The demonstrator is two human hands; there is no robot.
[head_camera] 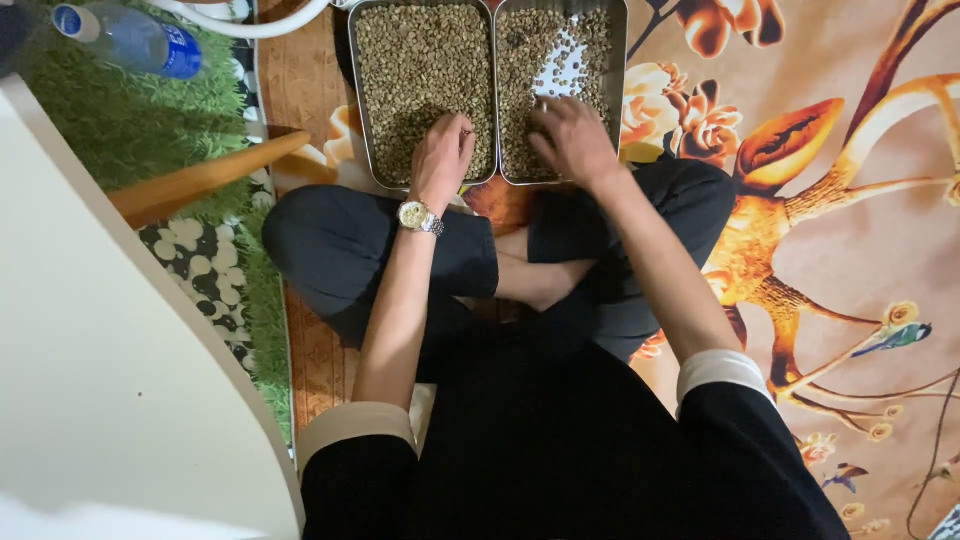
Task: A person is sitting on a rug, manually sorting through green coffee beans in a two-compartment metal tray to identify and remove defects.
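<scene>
**Hands sorting beans in two trays**

Both hands work loose greenish-brown beans (420, 60). Left hand (442, 155), wristwatch (418, 216) below, pinches a few beans in the full rectangular metal tray (358, 100) at 12 o'clock. Right hand (572, 140) rests spread, fingers down, in the thinner second metal tray (619, 60). Beans look light, hard, likely to roll: best pinched. Clear plastic bottle (130, 38), blue label, lies at 10 o'clock.
</scene>
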